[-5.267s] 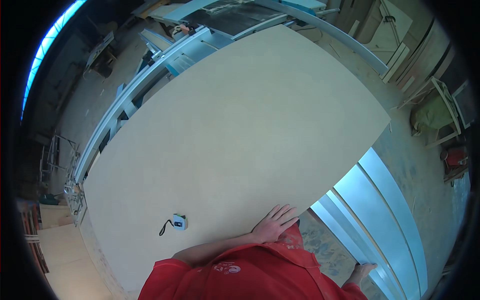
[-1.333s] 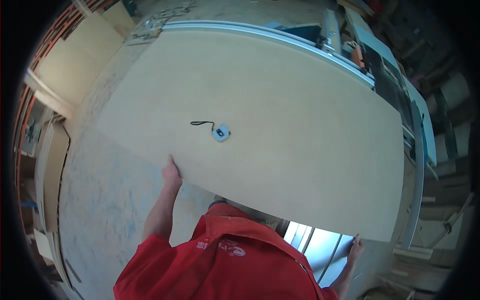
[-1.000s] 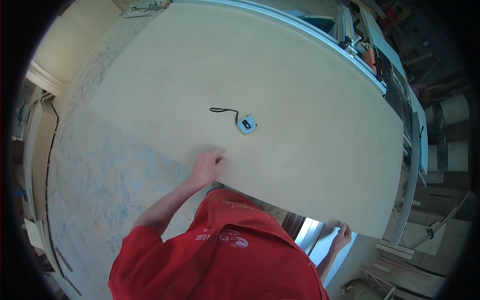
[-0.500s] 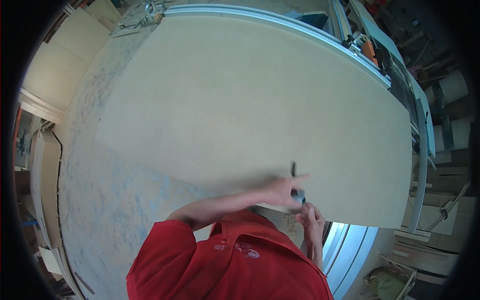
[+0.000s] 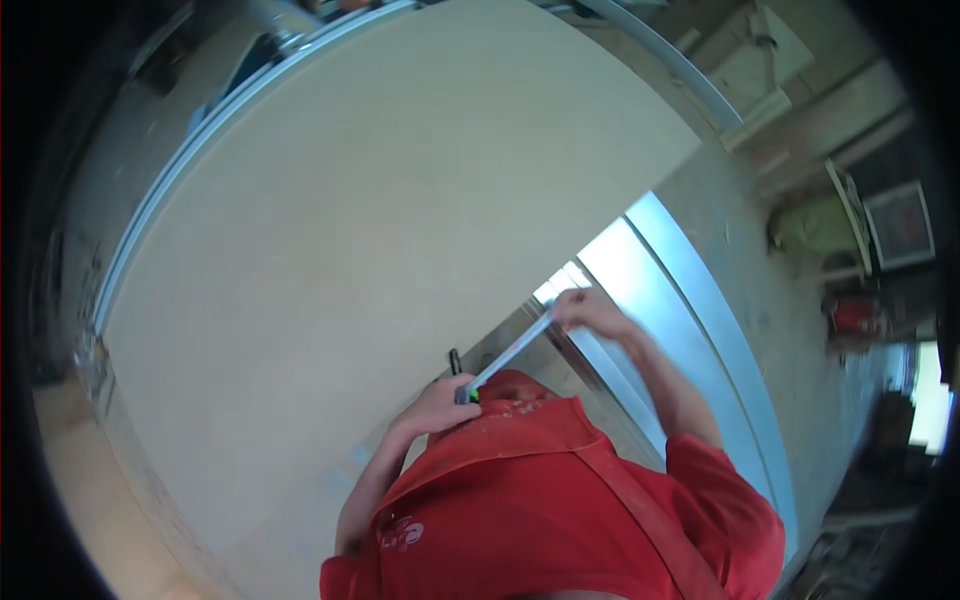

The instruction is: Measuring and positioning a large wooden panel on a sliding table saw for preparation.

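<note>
My left hand [image 5: 432, 408] is closed around a tape measure [image 5: 467, 395], dark with a bit of green, close to my red top. A slim black stick, perhaps a pen [image 5: 455, 362], juts up from the same hand. From the case a pale tape blade [image 5: 512, 352] runs out straight, up and to the right. My right hand [image 5: 592, 312], slightly blurred, pinches the blade's free end above the near edge of the large beige board [image 5: 350, 200] and beside the silvery metal table [image 5: 622, 258].
A curved-looking metal rail [image 5: 190, 165] borders the board's far left side. Another grey bar [image 5: 680, 62] lies beyond the board at the upper right. Further right, a green bundle [image 5: 815, 235] and a framed panel [image 5: 898, 225] stand near the floor's edge.
The view has turned to the right, bringing the metal table to the middle. My hands have moved apart, and the tape blade is now drawn out between them.
</note>
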The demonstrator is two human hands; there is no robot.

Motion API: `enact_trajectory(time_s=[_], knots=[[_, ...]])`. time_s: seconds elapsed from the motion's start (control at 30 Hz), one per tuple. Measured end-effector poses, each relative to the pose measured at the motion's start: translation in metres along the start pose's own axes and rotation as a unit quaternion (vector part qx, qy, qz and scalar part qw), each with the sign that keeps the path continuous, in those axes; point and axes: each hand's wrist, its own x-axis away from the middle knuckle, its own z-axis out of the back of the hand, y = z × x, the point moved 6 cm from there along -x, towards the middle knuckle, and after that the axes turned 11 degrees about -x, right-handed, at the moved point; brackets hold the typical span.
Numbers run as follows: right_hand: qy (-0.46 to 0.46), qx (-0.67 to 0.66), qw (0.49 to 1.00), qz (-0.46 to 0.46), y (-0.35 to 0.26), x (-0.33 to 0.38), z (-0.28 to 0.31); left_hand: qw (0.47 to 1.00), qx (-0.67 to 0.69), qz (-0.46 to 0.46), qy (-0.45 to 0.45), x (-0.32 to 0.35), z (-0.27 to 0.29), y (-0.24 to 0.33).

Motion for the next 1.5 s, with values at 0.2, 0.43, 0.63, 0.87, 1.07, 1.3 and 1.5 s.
enact_trajectory(time_s=[0.2,0.43,0.63,0.87,1.07,1.3,1.5], knots=[[0.472,0.08,0.858,0.187,-0.073,0.049,0.312,0.974,0.13,0.175,-0.063,-0.013,-0.026,-0.04],[0.504,0.284,0.774,0.257,-0.079,-0.019,0.325,0.976,0.039,0.196,0.084,-0.031,-0.026,-0.014],[0.506,0.326,0.757,0.253,-0.083,-0.046,0.317,0.963,0.004,0.197,0.186,-0.024,-0.015,-0.01],[0.453,0.386,0.764,0.25,-0.091,-0.045,0.303,0.946,0.028,0.225,0.232,-0.007,-0.008,-0.007],[0.487,0.401,0.702,0.33,-0.075,-0.013,0.246,0.92,-0.017,0.219,0.325,0.036,-0.006,-0.047],[0.338,0.251,0.852,0.311,0.002,0.017,0.035,0.889,-0.012,0.299,0.348,0.157,-0.016,-0.105],[0.05,0.278,0.95,0.134,0.12,0.048,-0.134,0.836,-0.088,0.319,0.438,0.309,-0.017,-0.197]])
